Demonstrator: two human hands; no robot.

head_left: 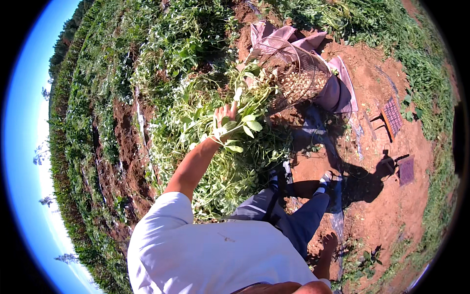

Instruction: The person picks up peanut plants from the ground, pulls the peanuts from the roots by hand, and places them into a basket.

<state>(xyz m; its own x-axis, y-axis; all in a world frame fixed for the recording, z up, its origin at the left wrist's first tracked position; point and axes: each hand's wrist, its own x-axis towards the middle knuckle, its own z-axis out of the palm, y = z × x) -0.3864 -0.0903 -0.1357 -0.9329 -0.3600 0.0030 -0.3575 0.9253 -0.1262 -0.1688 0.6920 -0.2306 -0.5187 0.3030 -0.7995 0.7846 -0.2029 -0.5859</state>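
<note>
Head camera, from where I stand: green crop rows run down the left under blue sky. Next comes the left hand, reached out from a white sleeve into a bundle of leafy plants. Leaves cover part of it, so I can't tell whether its fingers are closed around the stems. That bundle lies right beside a wire-mesh basket with pale pods heaped in it. Lower down, the right hand hangs in shade, fingers spread, seemingly holding nothing. Pinkish cloth bunches around the basket. Farther right, an orange panel and a purple panel stand over reddish soil.
</note>
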